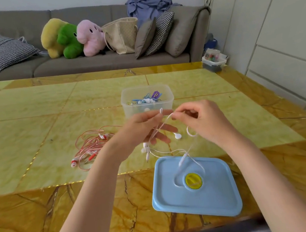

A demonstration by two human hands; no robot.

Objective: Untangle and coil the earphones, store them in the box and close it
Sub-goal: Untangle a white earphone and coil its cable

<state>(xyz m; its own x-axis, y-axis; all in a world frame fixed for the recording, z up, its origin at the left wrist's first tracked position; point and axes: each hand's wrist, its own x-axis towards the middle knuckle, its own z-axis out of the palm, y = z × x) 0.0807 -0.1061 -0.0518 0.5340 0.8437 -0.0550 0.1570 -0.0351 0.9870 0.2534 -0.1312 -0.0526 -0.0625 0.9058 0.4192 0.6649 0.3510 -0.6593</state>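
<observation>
White earphones hang between my hands above the table. My left hand pinches the cable near its top, with the lower fingers stretched out. Just to the right, my right hand pinches the same cable. Both earbuds dangle below my left hand, and the cable's loose loops trail down onto the blue lid, which lies flat near the table's front edge. The clear plastic box stands open behind my hands with several coiled earphones inside. Tangled red earphones lie on the table to the left.
The yellow marble-patterned table stretches wide around the work. Behind it, a grey sofa holds cushions, plush toys and a beige bag. A small storage bin sits on the floor at the far right.
</observation>
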